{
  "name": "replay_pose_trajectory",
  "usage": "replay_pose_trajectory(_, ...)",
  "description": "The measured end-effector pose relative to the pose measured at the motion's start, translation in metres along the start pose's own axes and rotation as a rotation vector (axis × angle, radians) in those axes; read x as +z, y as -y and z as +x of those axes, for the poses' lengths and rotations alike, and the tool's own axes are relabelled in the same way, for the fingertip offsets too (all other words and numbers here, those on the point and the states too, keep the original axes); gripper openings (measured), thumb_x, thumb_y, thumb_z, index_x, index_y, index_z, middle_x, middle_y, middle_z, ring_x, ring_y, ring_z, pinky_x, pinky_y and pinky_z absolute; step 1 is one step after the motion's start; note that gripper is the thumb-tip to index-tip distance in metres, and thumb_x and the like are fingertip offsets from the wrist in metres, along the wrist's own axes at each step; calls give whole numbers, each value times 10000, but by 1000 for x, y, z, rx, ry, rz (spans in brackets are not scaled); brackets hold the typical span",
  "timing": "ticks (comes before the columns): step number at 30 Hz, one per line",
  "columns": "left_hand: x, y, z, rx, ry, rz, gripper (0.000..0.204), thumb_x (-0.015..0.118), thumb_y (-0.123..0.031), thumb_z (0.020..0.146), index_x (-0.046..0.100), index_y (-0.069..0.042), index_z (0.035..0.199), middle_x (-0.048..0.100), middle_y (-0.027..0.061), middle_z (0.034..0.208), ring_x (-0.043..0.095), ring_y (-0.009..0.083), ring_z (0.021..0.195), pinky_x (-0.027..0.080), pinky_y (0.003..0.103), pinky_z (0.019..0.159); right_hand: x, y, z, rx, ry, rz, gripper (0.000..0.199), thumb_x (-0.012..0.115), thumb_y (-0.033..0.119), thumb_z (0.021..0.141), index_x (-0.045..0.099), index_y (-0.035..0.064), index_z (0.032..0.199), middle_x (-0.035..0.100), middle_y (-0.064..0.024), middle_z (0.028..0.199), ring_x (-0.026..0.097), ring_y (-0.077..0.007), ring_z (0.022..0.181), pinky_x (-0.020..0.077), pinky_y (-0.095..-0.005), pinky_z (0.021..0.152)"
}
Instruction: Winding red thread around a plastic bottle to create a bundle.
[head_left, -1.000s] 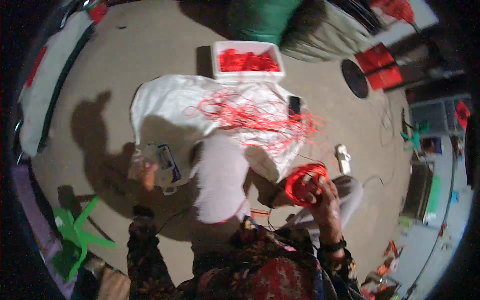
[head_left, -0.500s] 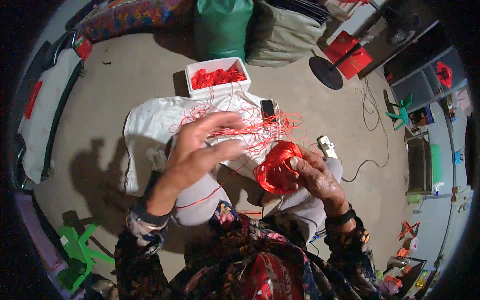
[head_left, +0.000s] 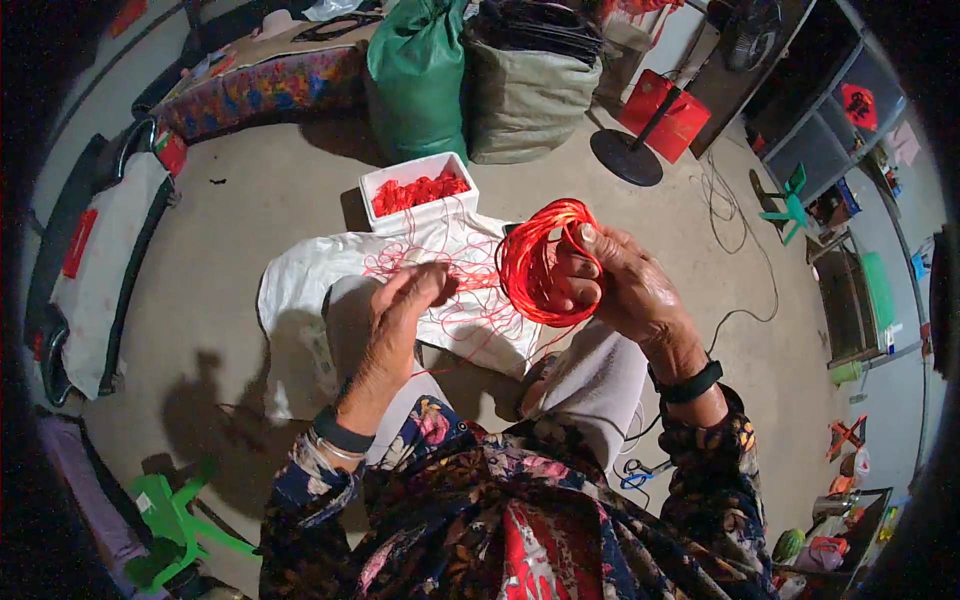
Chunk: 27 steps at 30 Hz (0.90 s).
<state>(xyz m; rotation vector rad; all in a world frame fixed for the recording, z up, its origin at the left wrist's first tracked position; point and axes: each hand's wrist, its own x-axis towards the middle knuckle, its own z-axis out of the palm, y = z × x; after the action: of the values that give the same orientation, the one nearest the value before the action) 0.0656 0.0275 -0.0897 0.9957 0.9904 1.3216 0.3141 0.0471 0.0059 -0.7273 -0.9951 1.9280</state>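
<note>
My right hand (head_left: 635, 285) grips a round coil of shiny red cord (head_left: 520, 265), thumb in front and fingers through its opening. The coil is raised above my right knee. My left hand (head_left: 398, 318) is to its left, over my left knee. Its fingers reach toward the loose cord, look apart and slightly blurred, and show nothing held in them. Loose red cord (head_left: 475, 283) lies tangled on a white sheet (head_left: 290, 290) between and beyond my hands. Behind it, a white foam box (head_left: 420, 212) contains more red cord (head_left: 418, 192).
A green sack (head_left: 415, 85) and a pale sack (head_left: 535, 105) stand at the far side. Right of them is a fan's round base (head_left: 626, 157). A black cable (head_left: 775, 290) curves over the floor at right. A green stool (head_left: 175, 525) sits near left.
My right hand has raised the coil and turned its ring toward me. My left hand has dropped lower and its spread fingers have drawn nearer together. The view has shifted.
</note>
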Motion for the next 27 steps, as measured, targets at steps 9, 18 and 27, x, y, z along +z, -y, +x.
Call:
replay_pose_trajectory(9,52,30,-26,150,450,120,286,650,-198,874,622,-5,1083,659,76,982,609,106,890,478,258,812,35,-5,2,-91,-78,56,214,526,289,990,494,101,893,394,51,716,368,-66,572,397,-249,549)
replay_pose_trajectory(18,59,53,-66,-277,576,-47,321,504,-264,991,655,18,1010,526,3,582,493,82,524,423,245,548,13,3,-3,-107,-321,82,205,500,245,996,430,135,837,299,73,696,276,-41,548,250,-194,448)
replay_pose_trajectory(27,-28,52,-57,-163,259,383,338,645,-166,856,630,-7,1154,667,66,1031,602,140,933,477,307,839,-9,13,-22,-49,79,66,146,538,229,971,490,108,904,341,66,661,295,-32,479,234,-200,395)
